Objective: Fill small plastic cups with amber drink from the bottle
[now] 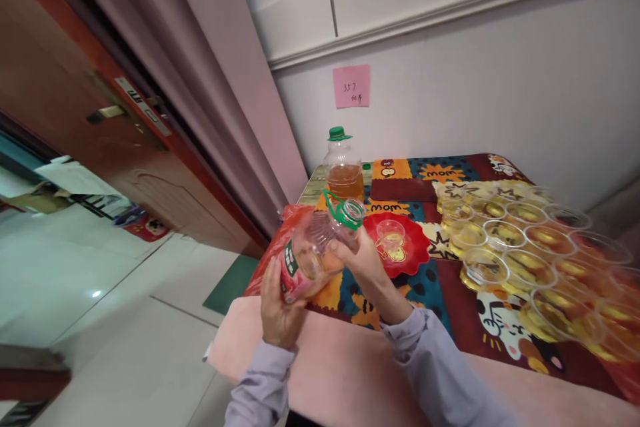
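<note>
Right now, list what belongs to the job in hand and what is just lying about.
In hand: tilted bottle, held by left hand and right hand; cup on red plate.
Lying about: standing bottle, filled cups, pink note.

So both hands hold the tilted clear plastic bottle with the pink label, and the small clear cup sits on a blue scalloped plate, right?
Not quite: the scalloped plate is red, not blue. The head view shows the small clear cup on it, and the left hand and right hand hold the tilted clear plastic bottle.
</note>
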{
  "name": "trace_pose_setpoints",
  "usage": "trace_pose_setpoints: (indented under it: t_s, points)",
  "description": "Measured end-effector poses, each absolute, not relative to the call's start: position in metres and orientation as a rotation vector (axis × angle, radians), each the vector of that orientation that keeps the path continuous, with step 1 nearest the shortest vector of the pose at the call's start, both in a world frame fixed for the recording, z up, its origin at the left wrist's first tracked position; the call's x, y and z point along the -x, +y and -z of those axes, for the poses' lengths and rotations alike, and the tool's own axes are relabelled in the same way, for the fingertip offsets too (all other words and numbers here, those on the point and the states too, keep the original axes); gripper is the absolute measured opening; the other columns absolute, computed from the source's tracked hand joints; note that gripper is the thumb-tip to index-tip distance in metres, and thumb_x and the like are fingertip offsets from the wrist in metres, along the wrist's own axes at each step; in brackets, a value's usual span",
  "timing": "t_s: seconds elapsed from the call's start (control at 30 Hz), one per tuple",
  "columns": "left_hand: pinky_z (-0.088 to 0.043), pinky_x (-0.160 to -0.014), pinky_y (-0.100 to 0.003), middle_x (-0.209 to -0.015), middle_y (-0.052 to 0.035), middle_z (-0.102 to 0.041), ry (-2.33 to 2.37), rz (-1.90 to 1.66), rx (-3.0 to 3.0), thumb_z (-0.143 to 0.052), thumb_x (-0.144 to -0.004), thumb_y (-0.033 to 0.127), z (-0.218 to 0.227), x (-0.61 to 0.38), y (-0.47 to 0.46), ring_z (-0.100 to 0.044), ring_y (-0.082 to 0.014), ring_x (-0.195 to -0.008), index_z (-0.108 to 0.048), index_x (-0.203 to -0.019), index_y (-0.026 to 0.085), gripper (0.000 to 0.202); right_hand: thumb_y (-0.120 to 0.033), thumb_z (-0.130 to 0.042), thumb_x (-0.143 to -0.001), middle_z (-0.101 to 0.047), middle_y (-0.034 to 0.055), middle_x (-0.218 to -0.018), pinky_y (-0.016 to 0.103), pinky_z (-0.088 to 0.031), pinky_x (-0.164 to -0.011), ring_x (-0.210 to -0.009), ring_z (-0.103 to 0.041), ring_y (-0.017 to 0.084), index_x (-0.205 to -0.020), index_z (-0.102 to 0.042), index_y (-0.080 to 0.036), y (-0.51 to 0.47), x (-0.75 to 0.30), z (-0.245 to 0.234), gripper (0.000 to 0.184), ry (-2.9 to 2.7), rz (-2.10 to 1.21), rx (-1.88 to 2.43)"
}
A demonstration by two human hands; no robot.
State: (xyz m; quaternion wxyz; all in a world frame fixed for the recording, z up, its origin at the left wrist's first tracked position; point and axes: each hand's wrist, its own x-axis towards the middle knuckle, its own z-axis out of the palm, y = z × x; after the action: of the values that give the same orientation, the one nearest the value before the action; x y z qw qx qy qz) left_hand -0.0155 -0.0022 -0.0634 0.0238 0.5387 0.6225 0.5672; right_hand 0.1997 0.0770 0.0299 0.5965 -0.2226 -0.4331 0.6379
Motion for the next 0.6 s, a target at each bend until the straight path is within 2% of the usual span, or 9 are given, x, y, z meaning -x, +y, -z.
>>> trace_pose_setpoints:
  t_s: [0.03,0.1,0.17,0.23,0.4,0.5,0.6]
  points:
    - [-0.040,-0.127,-0.060,-0.148,-0.0213,-0.068,1.874,-1.829,-1.510,-0.066,-0.074,0.095,0.059,0.014,-0.002,-0.058,-0.0438,-0.146,-0.073,-0.134,0.019,0.097,-0.054,-0.092,-0.079,-0.077,0.0087,-0.139,0.050,-0.052,-0.120,-0.133,-0.070,0.032,-0.133,-0.070,-0.028,0.077,-0.199,-0.030,0.064,-0.979,-1.453,0.567]
    - [-0.044,-0.125,-0.057,-0.141,-0.0181,-0.072,1.841,-1.943,-1.240,-0.063,-0.088,0.084,0.051,0.011,0.003,-0.064,-0.0380,-0.139,-0.074,-0.131,0.019,0.079,-0.054,-0.092,-0.078,-0.079,0.0097,-0.133,0.052,-0.053,-0.118,-0.128,-0.072,0.033,-0.123,-0.073,-0.025,0.077,-0.200,-0.029,0.057,-0.964,-1.388,0.674]
    - [-0.045,-0.124,-0.058,-0.139,-0.0165,-0.073,1.872,-1.989,-1.065,-0.074,-0.088,0.072,0.047,0.010,0.010,-0.066,-0.0353,-0.136,-0.068,-0.141,0.020,0.075,-0.053,-0.093,-0.075,-0.081,0.0104,-0.126,0.053,-0.054,-0.116,-0.122,-0.074,0.034,-0.113,-0.074,-0.024,0.079,-0.201,-0.029,0.052,-0.963,-1.337,0.752]
    - [-0.047,-0.121,-0.061,-0.136,-0.0166,-0.074,1.850,-1.967,-0.914,-0.081,-0.082,0.069,0.044,0.010,0.018,-0.068,-0.0365,-0.134,-0.065,-0.144,0.020,0.080,-0.051,-0.091,-0.075,-0.083,0.0105,-0.121,0.054,-0.055,-0.114,-0.118,-0.076,0.033,-0.109,-0.073,-0.023,0.080,-0.203,-0.030,0.048,-0.931,-1.335,0.770]
    - [-0.056,-0.111,-0.063,-0.115,-0.0192,-0.082,1.573,-1.647,-0.765,-0.057,-0.091,0.083,0.034,0.009,0.025,-0.070,-0.0417,-0.134,-0.080,-0.118,0.020,0.072,-0.045,-0.092,-0.074,-0.082,0.0102,-0.125,0.054,-0.056,-0.113,-0.121,-0.077,0.032,-0.117,-0.066,-0.026,0.084,-0.209,-0.033,0.054,-0.807,-1.427,0.642]
    - [-0.054,-0.114,-0.065,-0.123,-0.0179,-0.082,1.377,-1.531,-0.703,-0.048,-0.089,0.091,0.030,0.006,0.022,-0.063,-0.0412,-0.144,-0.080,-0.121,0.027,0.078,-0.043,-0.091,-0.074,-0.081,0.0102,-0.131,0.053,-0.055,-0.115,-0.127,-0.074,0.033,-0.118,-0.068,-0.026,0.088,-0.215,-0.032,0.052,-0.835,-1.478,0.579]
    - [-0.053,-0.116,-0.065,-0.138,-0.0161,-0.078,1.244,-1.467,-0.633,-0.047,-0.088,0.093,0.031,0.002,0.015,-0.059,-0.0418,-0.148,-0.078,-0.128,0.028,0.082,-0.041,-0.089,-0.072,-0.082,0.0088,-0.128,0.050,-0.057,-0.111,-0.125,-0.074,0.033,-0.117,-0.072,-0.025,0.095,-0.224,-0.026,0.051,-0.818,-1.495,0.621]
